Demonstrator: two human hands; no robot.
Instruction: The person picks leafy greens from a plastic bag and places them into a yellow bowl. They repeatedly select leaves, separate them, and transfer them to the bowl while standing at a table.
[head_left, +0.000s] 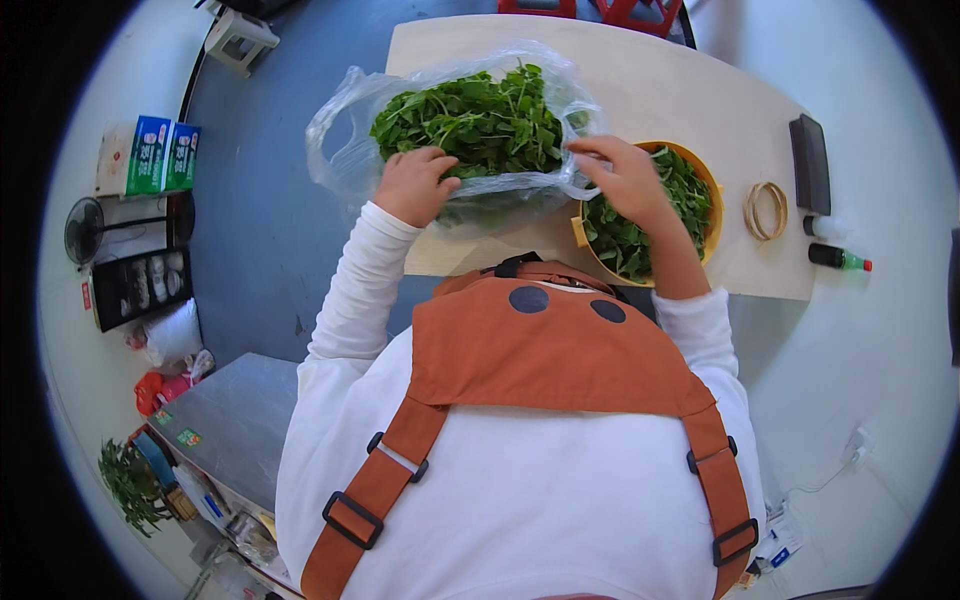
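Leafy green vegetables fill a clear plastic bag whose mouth lies wide apart on the table. At the near left edge of the greens is my left hand, its fingers curled over the bag's rim; whether they pinch anything is unclear. My right hand is at the bag's right edge, with thumb and forefinger by the plastic; its exact hold cannot be made out. Below my right forearm stands a round yellow basket with more leafy greens, partly covered by the arm.
On the pale wooden table, a coil of tan bands lies right of the basket. Farther right are a dark case, a white-capped container and a green bottle. Red stools stand beyond the far edge. A grey counter is at lower left.
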